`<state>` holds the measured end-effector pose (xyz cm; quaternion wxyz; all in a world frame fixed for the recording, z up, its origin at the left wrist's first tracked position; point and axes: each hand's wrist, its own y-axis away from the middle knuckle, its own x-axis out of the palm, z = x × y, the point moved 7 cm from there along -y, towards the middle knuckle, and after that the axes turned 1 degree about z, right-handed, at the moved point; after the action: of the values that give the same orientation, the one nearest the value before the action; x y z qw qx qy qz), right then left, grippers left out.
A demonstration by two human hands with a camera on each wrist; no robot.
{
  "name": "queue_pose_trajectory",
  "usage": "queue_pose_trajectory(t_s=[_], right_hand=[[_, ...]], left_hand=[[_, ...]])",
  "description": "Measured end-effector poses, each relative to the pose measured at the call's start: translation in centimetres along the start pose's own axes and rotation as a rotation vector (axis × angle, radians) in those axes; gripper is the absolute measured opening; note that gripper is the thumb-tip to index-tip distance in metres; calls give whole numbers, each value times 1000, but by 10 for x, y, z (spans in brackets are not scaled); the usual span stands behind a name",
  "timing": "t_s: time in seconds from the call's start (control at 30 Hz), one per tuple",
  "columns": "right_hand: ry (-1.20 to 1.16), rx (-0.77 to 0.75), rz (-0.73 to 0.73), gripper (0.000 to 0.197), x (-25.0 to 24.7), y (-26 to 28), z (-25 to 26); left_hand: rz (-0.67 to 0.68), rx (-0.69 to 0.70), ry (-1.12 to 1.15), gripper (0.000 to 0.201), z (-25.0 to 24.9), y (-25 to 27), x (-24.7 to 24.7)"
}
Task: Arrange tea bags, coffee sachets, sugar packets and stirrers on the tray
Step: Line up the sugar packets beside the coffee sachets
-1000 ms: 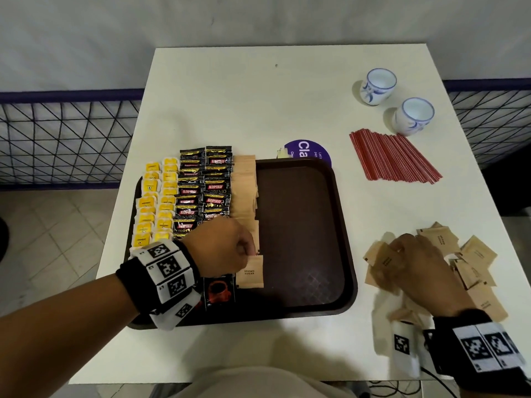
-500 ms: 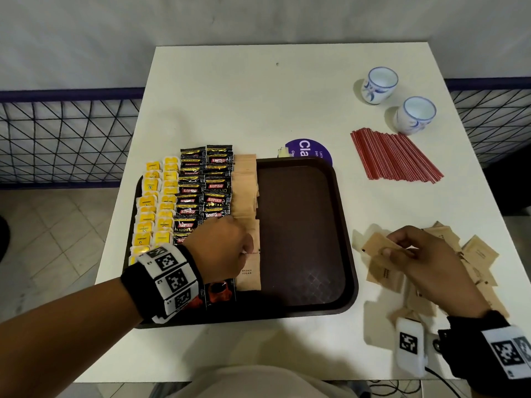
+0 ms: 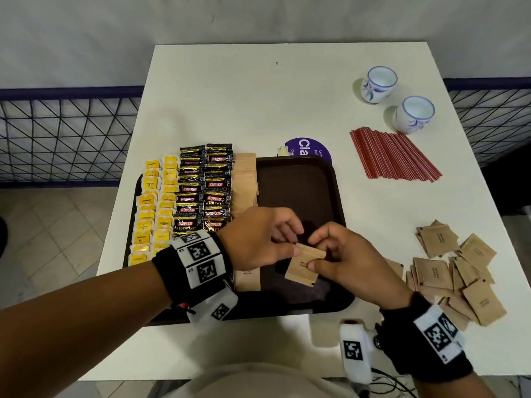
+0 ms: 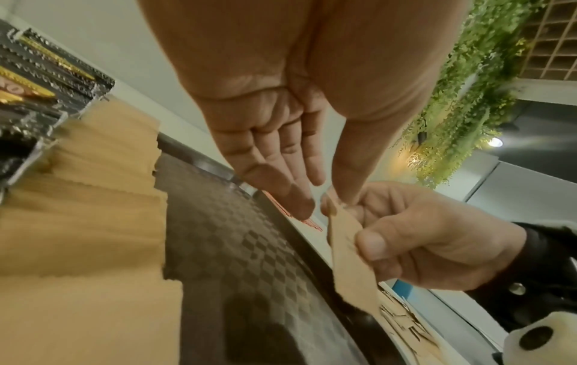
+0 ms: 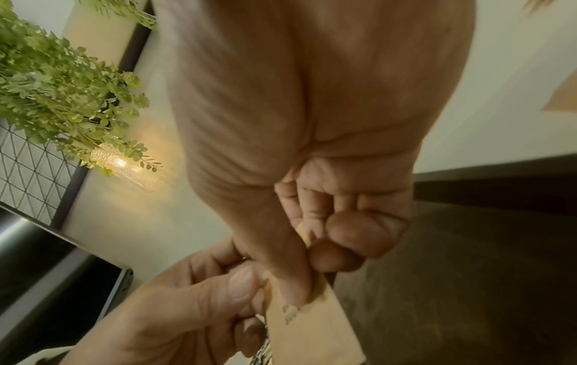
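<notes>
Brown paper sugar packet (image 3: 304, 265) held above the tray (image 3: 339, 196), pinched by right hand (image 3: 347, 259) and left hand (image 3: 258, 239) thumb-tip; the right should release only once the left grips firmly, then lay it beside the sugar column (image 3: 244, 179)

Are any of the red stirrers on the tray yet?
No, the red stirrers all lie on the white table, to the right of the tray.

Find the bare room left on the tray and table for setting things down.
Free: the tray floor right of the sugar packet column, beyond both hands; the table beyond the tray, left of the cups. Crowded: the tray's left half, and the table's right edge with stirrers and loose sugar packets.
</notes>
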<state>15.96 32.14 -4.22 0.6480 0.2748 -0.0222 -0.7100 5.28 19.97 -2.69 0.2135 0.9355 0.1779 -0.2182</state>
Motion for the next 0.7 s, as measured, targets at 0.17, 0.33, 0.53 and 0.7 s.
queue_pose_trajectory(t_s=[0.17, 0.33, 0.53, 0.7], right_hand=[[-51, -17, 29, 33, 9, -6, 4], [-31, 20, -7, 24, -3, 0, -10], [102, 138, -222, 17, -62, 22, -46], [136, 211, -262, 14, -78, 34, -63]], left_hand=[[53, -36, 97, 27, 4, 1, 4], [79, -112, 27, 21, 22, 11, -9], [104, -170, -147, 25, 42, 37, -12], [80, -163, -222, 22, 48, 45, -3]])
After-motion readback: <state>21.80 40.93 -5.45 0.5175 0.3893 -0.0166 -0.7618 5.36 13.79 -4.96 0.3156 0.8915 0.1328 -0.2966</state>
